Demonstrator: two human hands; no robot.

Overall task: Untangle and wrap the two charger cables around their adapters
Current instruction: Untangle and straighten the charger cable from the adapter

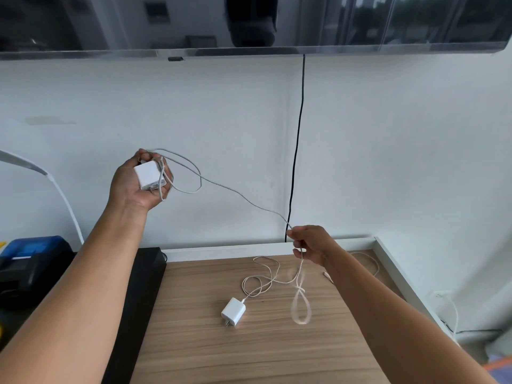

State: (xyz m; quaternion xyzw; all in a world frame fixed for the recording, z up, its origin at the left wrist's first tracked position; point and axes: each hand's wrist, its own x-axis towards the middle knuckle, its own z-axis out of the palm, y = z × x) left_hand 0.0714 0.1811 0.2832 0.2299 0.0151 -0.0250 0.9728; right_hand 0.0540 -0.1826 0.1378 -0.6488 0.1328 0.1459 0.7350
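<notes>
My left hand (138, 184) is raised in front of the wall and grips a white square adapter (148, 174) with a few turns of its cable around it. That white cable (235, 194) runs down to the right to my right hand (310, 243), which pinches it above the table. Below the right hand the cable hangs in a blurred loop (300, 306). A second white adapter (233, 311) lies on the wooden table (249, 353) with its prongs toward me. Its cable (261, 278) lies in loose curls behind it.
A black cord (297, 139) hangs down the wall from a dark screen (249, 23). A black box (138, 300) borders the table's left edge, with a blue and black device (33, 259) beyond it. A white rim (393, 261) edges the table's back and right.
</notes>
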